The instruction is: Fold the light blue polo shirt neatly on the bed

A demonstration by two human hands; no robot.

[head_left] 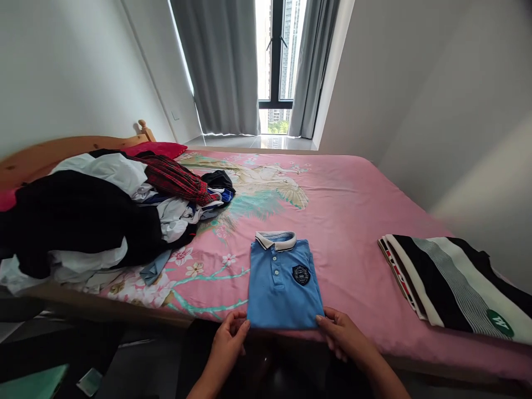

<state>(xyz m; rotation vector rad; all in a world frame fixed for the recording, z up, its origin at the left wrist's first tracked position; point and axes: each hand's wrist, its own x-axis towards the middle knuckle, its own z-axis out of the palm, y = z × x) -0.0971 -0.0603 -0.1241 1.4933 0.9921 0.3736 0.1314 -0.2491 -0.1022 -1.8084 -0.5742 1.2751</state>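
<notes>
Blue polo shirt (270,302): folded into a neat rectangle, front up, at the near edge of the bed (353,282). Its white collar (286,244) points toward the bed's far side; the long axis seems to run from there straight back to the person. A dark crest (301,275) sits on the chest.
Left hand (228,338): grip closed at the shirt's near left corner, fingers partly hidden.
Right hand (344,335): grip pinching the near right corner, thumb on top.
Corners: both touched, so neither hand is nearer; the shirt lies just ahead, between them.
Clothes heap (87,210): on the bed's left, against the wooden headboard (75,147), black and white with a red tartan garment (178,177).
Striped knit garment (453,282): atop a folded stack (405,280), on the bed's near right.
Pink floral sheet (332,188): covers the bed; no container seen.
</notes>
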